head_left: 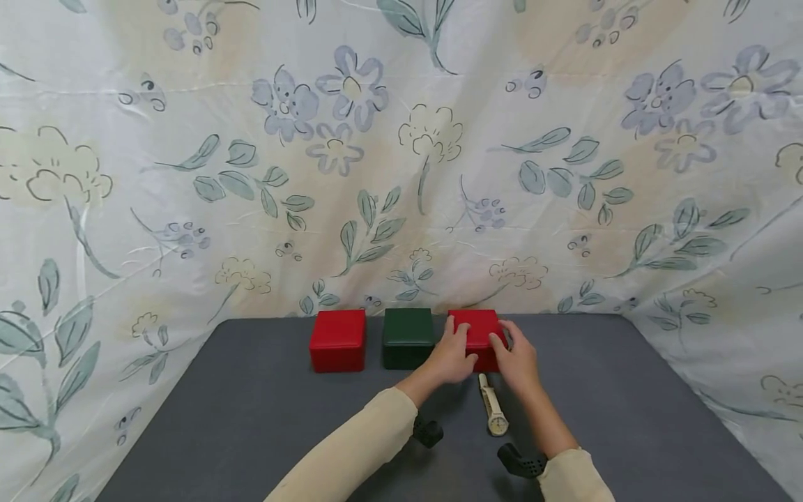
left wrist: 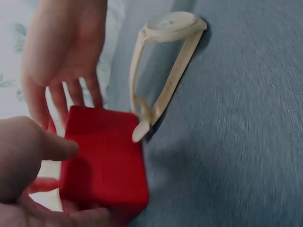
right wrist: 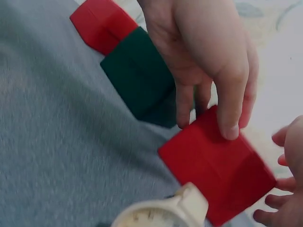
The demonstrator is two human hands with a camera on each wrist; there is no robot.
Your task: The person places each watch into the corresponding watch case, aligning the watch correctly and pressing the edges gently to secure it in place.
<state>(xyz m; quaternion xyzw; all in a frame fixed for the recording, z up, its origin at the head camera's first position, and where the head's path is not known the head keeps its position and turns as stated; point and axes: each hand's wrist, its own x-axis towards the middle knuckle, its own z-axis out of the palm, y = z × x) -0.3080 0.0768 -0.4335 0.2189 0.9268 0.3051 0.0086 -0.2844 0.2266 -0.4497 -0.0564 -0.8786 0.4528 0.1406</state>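
At the back right of the table stands a glossy red box (head_left: 479, 336), its lid closed. My left hand (head_left: 453, 354) holds it from the left; in the right wrist view, the left thumb presses its front face while the other fingers lie along the side and behind. My right hand (head_left: 517, 359) is spread at the box's right side, its fingers (right wrist: 277, 201) extended near that edge. A cream wristwatch (head_left: 492, 408) lies on the table in front of the box, its strap buckled into a loop (left wrist: 177, 78) with the dial toward me.
Left of this box, a dark green box (head_left: 408, 338) and another red box (head_left: 337, 340) stand in a row on the dark grey table (head_left: 263, 411). A floral cloth (head_left: 376, 174) hangs behind the table. Black wrist cameras (head_left: 522, 461) sit on both wrists.
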